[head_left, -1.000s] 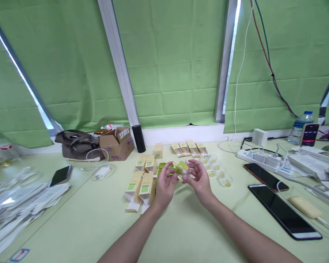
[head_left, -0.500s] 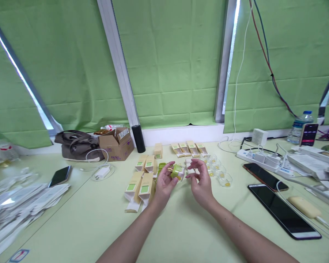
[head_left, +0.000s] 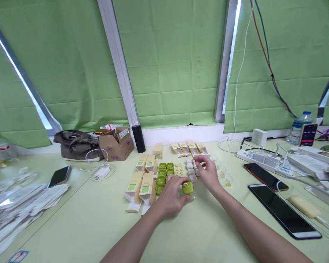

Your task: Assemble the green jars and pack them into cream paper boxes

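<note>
1 case (head_left: 188, 187), L hand (head_left: 173, 196), nr green-labelled boxes (head_left: 147, 181)

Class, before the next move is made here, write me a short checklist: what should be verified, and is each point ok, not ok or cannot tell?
1. Green-topped cup held by the left hand: ok.
2. Cup's base resting on the table: cannot tell, too little of it shows.
3. Right hand free of any block: cannot tell; its fingertips are at the pale blocks, hiding some.
4. Large phone clear of both hands: ok, off to the right.
5. Nearest cartons closed: not ok, white flaps open.
</note>
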### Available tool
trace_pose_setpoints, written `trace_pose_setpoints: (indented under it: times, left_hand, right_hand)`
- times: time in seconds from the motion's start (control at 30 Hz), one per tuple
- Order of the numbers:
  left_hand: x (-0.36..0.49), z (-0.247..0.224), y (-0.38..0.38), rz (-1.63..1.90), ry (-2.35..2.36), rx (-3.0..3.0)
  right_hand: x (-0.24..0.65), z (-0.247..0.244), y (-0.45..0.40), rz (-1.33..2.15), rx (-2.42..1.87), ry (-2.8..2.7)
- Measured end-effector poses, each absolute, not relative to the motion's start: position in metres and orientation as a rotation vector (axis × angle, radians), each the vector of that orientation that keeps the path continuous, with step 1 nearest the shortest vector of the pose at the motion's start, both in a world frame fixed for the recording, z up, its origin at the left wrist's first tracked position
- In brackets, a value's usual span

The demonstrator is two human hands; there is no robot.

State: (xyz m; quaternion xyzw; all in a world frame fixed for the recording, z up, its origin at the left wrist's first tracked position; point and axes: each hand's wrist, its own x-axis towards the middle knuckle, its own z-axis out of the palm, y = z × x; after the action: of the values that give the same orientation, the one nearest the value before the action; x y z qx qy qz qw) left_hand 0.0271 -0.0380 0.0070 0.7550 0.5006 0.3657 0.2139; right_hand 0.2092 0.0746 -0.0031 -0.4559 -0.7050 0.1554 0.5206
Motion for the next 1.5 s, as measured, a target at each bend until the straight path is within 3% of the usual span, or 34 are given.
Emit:
trace_pose_setpoints:
  times: [0.27, 0.6, 1.27, 1.5]
  left_hand:
    - [0.029, 0.016, -0.037, 0.708, 1.505, 2.366]
    - [0.03, 0.023, -0.041, 0.619, 1.507, 2.418]
    - [0.028, 0.016, -0.038, 1.063, 1.475, 2.446]
    - [0.024, 0.012, -0.031, 1.407, 1.521, 2.108]
  right_hand:
    - [0.189, 0.012, 0.116, 0.161, -1.209, -2.233]
    - [0.157, 0.017, 0.152, -0.019, -1.425, -2.632]
    - [0.134, 0.015, 0.158, -0.109, -1.481, -2.676]
    - [0.133, 0.03, 0.141, -0.13, -1.343, -2.494]
